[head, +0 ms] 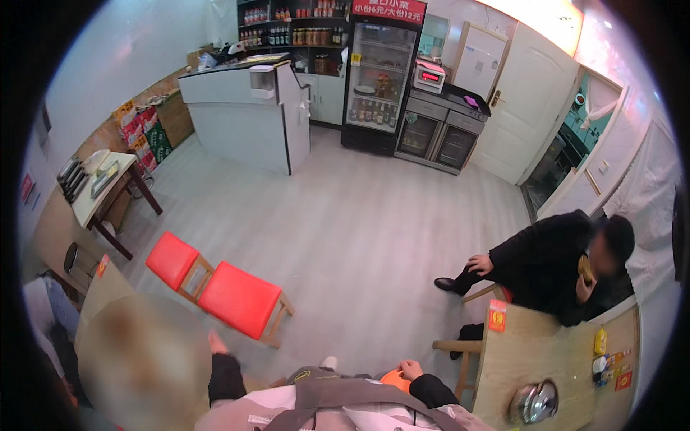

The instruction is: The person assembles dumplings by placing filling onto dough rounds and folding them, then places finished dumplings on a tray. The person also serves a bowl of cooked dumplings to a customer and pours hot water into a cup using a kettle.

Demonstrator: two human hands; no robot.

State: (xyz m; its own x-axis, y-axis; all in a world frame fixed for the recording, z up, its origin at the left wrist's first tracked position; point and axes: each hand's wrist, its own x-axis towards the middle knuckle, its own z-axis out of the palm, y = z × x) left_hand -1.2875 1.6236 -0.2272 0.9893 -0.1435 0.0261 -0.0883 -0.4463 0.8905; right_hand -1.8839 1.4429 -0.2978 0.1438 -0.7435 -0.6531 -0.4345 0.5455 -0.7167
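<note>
At the lower middle, my right hand (pixel 411 370) comes out of a black cuff. Its fingers are curled at the edge of a rounded orange object (pixel 394 380), mostly hidden by my clothing and bag strap. My left hand (pixel 216 342) is at the lower left, beside a table (pixel 110 288). A round blurred patch covers part of this hand and much of the tabletop, so what it touches is hidden. A wooden chair with a red seat (pixel 240 299) stands just ahead of it.
On the right, a seated person (pixel 544 258) holds food at a table (pixel 539 345) bearing a shiny metal pot (pixel 533 401) and condiments (pixel 609 369). Farther off are a white counter (pixel 237 124), a drinks fridge (pixel 383 81), a side table (pixel 102 183) and a white door (pixel 531 102).
</note>
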